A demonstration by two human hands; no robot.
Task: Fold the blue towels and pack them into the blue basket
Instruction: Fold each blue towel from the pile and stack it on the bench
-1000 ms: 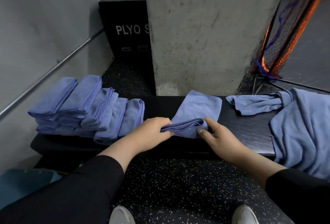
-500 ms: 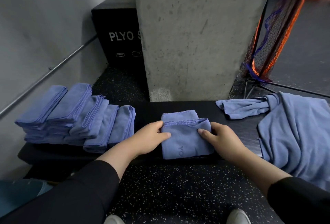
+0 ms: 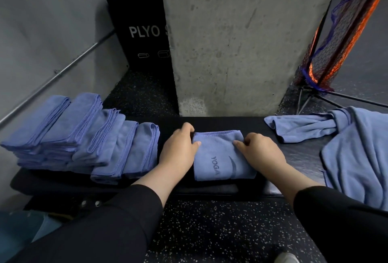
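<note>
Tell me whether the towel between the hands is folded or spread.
Folded. The towel lies as a compact rectangle on the bench, stitched edges doubled along its far side, YOGA print facing up.

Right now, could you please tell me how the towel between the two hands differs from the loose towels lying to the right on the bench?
The towel between the hands is folded into a flat, compact rectangle; the loose towels lie rumpled and spread out. The folded one shows dark YOGA lettering; no print is visible on the loose ones. The left hand and right hand hold the folded one; nothing touches the loose ones. Both are the same blue cloth and lie on the black bench.
</note>
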